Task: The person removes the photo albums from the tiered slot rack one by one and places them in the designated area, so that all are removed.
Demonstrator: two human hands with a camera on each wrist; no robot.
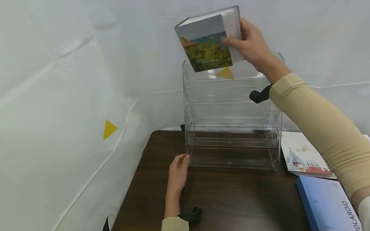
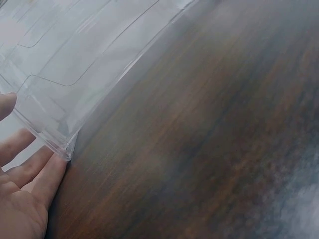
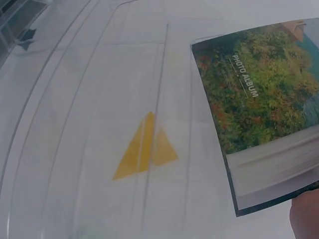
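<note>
1. The right hand (image 1: 252, 46) grips a photo album (image 1: 209, 41) by its right edge, holding it upright above the top tier of the clear acrylic rack (image 1: 231, 124)
2. The left hand (image 1: 179, 174), fingers relaxed and straight, touches the rack's lower left corner on the dark table (image 1: 229, 209)
3. A blue Polaroid book (image 1: 326, 206) lies to the right

Right wrist view: photo album (image 3: 264, 109) cut off by the right edge, only a sliver of the right hand (image 3: 305, 219) shows at the bottom right corner. Left wrist view: left hand (image 2: 22, 184) cropped by the left and bottom edges, thumb mostly out of frame; table (image 2: 209, 149) blurred toward the lower right. Head view: blue book (image 1: 326, 206) runs off the bottom edge, its cover text is partly cut; the right forearm hides part of the booklet (image 1: 302, 155).
</note>
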